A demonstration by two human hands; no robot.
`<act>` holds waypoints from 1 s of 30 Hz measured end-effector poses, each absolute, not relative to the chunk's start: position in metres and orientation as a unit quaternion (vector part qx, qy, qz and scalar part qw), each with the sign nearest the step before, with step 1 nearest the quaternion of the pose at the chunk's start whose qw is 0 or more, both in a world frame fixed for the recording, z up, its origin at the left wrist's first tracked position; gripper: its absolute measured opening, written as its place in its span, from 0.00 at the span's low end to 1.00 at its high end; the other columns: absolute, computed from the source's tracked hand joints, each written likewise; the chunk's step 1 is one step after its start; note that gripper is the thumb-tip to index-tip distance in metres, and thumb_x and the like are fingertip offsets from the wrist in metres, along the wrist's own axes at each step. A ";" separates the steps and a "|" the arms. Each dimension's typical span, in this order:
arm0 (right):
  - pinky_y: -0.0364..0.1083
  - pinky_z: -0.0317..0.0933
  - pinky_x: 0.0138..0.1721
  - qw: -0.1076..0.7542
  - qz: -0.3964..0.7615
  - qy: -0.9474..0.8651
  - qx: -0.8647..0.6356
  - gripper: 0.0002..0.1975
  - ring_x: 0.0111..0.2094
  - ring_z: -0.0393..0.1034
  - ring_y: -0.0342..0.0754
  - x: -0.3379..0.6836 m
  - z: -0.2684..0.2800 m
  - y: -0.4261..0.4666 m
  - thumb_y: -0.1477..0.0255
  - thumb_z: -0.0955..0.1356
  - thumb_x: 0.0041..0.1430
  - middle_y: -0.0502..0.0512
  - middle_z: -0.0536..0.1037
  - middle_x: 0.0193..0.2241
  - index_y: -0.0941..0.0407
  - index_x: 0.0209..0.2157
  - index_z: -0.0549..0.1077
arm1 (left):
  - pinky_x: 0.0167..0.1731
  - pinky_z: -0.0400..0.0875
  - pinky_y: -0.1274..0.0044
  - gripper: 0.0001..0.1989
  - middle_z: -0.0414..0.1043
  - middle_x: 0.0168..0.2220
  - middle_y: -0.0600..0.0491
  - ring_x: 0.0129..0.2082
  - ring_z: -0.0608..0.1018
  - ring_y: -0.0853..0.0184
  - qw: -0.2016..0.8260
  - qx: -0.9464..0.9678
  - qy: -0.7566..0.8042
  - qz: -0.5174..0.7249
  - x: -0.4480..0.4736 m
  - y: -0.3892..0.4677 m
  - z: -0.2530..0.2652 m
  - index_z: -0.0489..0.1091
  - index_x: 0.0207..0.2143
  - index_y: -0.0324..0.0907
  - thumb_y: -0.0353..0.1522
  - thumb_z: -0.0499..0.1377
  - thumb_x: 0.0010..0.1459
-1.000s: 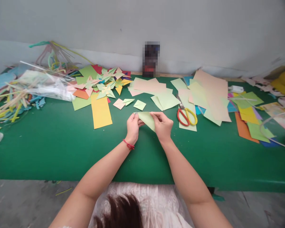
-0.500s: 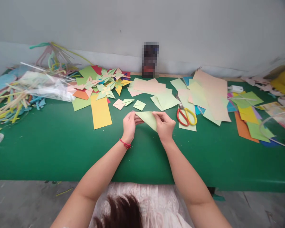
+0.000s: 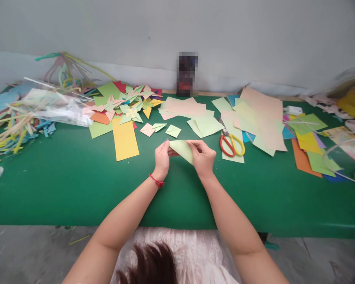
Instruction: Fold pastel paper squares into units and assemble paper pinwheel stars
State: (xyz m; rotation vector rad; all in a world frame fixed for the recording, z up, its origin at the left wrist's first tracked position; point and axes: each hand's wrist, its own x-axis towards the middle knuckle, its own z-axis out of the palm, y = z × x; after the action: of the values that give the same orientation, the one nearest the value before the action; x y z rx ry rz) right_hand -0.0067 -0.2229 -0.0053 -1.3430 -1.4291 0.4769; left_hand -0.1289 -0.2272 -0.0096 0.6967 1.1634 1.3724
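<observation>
Between my hands is a light green sheet of paper (image 3: 182, 149), folded into a triangle with its point toward me. My left hand (image 3: 162, 157) pinches its left corner, fingers partly behind the paper. On the opposite side, my right hand (image 3: 203, 157) grips the right corner between thumb and fingers. Just beyond them lie a small folded green paper square (image 3: 173, 131) and a folded pink paper piece (image 3: 148, 129). Scissors (image 3: 232, 145) with one red and one yellow handle rest to the right of my right hand.
A yellow paper strip (image 3: 126, 140) lies left of my hands, below a pile of folded paper stars (image 3: 131, 112). Pink sheets (image 3: 263, 114) and coloured squares (image 3: 309, 142) spread to the right. Pipe cleaners (image 3: 17, 130) heap at the far left. A pixelated dark object (image 3: 187, 75) stands against the wall.
My hands have drawn slightly closer together, the right one shifting a little left. The green paper between them now bows a little. Other things on the table stay put.
</observation>
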 end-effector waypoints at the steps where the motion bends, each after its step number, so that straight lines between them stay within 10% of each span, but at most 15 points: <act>1: 0.44 0.66 0.32 0.533 0.203 -0.597 -0.563 0.10 0.27 0.72 0.45 -0.007 -0.005 -0.223 0.62 0.65 0.54 0.50 0.79 0.27 0.52 0.29 0.75 | 0.29 0.73 0.74 0.15 0.73 0.24 0.53 0.29 0.78 0.64 0.573 0.296 0.493 0.584 -0.130 -0.227 -0.010 0.64 0.26 0.40 0.42 0.51 0.56; 30: 0.43 0.64 0.28 0.597 0.414 -0.441 -0.527 0.13 0.26 0.71 0.44 -0.004 -0.009 -0.213 0.61 0.70 0.46 0.50 0.77 0.24 0.57 0.26 0.73 | 0.28 0.74 0.73 0.23 0.73 0.20 0.51 0.21 0.77 0.66 0.692 0.387 0.450 0.411 -0.111 -0.234 -0.016 0.68 0.23 0.36 0.49 0.57 0.48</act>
State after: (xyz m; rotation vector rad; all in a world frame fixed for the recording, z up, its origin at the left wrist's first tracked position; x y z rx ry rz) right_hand -0.0042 -0.2134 -0.0090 -1.2240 -1.0237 0.9615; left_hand -0.1113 -0.2338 -0.0162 0.8658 1.0053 0.9181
